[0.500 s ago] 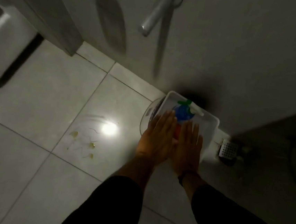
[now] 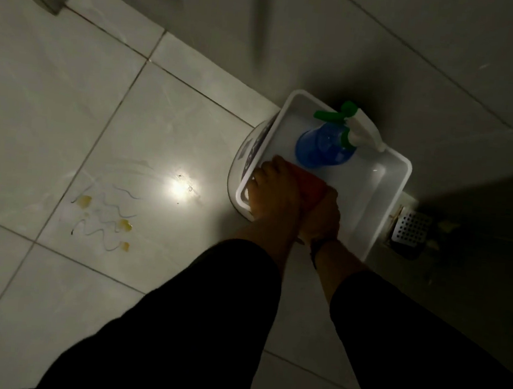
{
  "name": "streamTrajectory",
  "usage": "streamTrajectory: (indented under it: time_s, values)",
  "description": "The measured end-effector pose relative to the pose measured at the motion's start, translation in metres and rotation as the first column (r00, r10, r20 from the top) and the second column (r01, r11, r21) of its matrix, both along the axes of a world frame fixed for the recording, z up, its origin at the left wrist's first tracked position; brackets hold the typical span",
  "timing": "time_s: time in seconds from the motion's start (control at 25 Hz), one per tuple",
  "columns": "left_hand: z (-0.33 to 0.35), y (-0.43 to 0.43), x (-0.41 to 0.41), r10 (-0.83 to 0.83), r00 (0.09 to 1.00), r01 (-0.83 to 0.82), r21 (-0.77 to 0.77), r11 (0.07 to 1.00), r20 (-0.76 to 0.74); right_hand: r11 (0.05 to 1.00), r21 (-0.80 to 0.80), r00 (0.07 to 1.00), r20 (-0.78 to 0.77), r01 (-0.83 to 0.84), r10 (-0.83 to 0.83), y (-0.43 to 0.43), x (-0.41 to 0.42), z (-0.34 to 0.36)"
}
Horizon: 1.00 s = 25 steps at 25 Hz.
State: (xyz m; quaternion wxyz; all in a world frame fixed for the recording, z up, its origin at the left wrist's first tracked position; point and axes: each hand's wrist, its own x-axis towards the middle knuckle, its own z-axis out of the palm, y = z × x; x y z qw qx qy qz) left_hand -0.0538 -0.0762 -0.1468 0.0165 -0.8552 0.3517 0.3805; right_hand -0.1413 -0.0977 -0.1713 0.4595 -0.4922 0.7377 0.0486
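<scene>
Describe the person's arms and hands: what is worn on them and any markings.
Both arms wear long black sleeves, the left sleeve and the right sleeve, each ending partway along the forearm. The left hand and the right hand are bare, without gloves. A dark band circles the right wrist. The dim light shows no rings or other markings.
</scene>
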Motion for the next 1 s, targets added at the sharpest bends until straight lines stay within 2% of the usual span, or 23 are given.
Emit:
streamTrajectory:
  time_s: [0.08, 0.2, 0.28, 0.32, 0.4, 0.44, 0.48, 0.52, 0.56, 0.68, 0.76, 0.8, 0.84, 0.88, 0.92, 1.0]
  values:
    - [0.003, -0.009, 0.001, 0.146, 0.985, -0.15, -0.029, 0.988, -0.096, 0.979, 0.016, 0.972, 0.121, 0.201, -0.201, -0.008, -0.005, 0.004]
    - [0.027, -0.007, 0.013, 0.367, 0.859, -0.431, -0.116, 0.895, -0.358, 0.94, 0.088, 0.906, 0.25, 0.33, -0.342, -0.014, -0.011, 0.033]
    - [0.053, 0.013, 0.027, 0.415, 0.73, -0.57, -0.148, 0.808, -0.543, 0.915, 0.162, 0.844, 0.353, 0.369, -0.403, -0.01, -0.007, 0.065]
    - [0.066, 0.028, 0.039, 0.426, 0.623, -0.641, -0.116, 0.759, -0.656, 0.9, 0.224, 0.82, 0.373, 0.375, -0.434, -0.005, -0.004, 0.084]
    - [0.087, 0.066, 0.066, 0.411, 0.41, -0.721, -0.013, 0.692, -0.814, 0.842, 0.447, 0.732, 0.457, 0.301, -0.504, 0.014, 0.0, 0.117]
    - [0.095, 0.092, 0.083, 0.396, 0.346, -0.739, 0.014, 0.674, -0.851, 0.793, 0.584, 0.649, 0.537, 0.175, -0.539, 0.027, 0.01, 0.134]
    - [0.1, 0.119, 0.099, 0.385, 0.3, -0.755, 0.029, 0.655, -0.873, 0.736, 0.676, 0.569, 0.588, 0.044, -0.574, 0.044, 0.024, 0.149]
    - [0.104, 0.147, 0.115, 0.388, 0.269, -0.774, 0.042, 0.632, -0.881, 0.698, 0.715, 0.531, 0.609, -0.045, -0.589, 0.062, 0.039, 0.156]
    - [0.105, 0.176, 0.13, 0.397, 0.248, -0.794, 0.049, 0.606, -0.884, 0.698, 0.71, 0.558, 0.617, -0.091, -0.555, 0.081, 0.057, 0.158]
    - [0.086, 0.261, 0.171, 0.452, 0.221, -0.864, 0.042, 0.502, -0.864, 0.707, 0.679, 0.708, 0.599, -0.2, -0.374, 0.145, 0.122, 0.132]
    - [0.054, 0.31, 0.193, 0.527, 0.174, -0.93, 0.038, 0.366, -0.832, 0.709, 0.684, 0.768, 0.543, -0.171, -0.339, 0.176, 0.161, 0.103]
    - [0.028, 0.339, 0.204, 0.597, 0.175, -0.957, 0.009, 0.292, -0.783, 0.727, 0.669, 0.789, 0.528, -0.156, -0.316, 0.191, 0.184, 0.085]
    - [-0.002, 0.371, 0.212, 0.693, 0.212, -0.966, -0.039, 0.257, -0.689, 0.768, 0.624, 0.806, 0.525, -0.144, -0.275, 0.205, 0.206, 0.065]
    - [-0.035, 0.403, 0.22, 0.792, 0.275, -0.957, -0.078, 0.279, -0.545, 0.824, 0.548, 0.824, 0.528, -0.145, -0.206, 0.216, 0.227, 0.042]
    - [-0.069, 0.436, 0.224, 0.858, 0.355, -0.933, -0.084, 0.35, -0.371, 0.877, 0.45, 0.841, 0.53, -0.167, -0.111, 0.222, 0.246, 0.015]
    - [-0.132, 0.497, 0.226, 0.841, 0.539, -0.842, -0.06, 0.536, -0.054, 0.939, 0.174, 0.847, 0.501, -0.297, 0.176, 0.226, 0.278, -0.044]
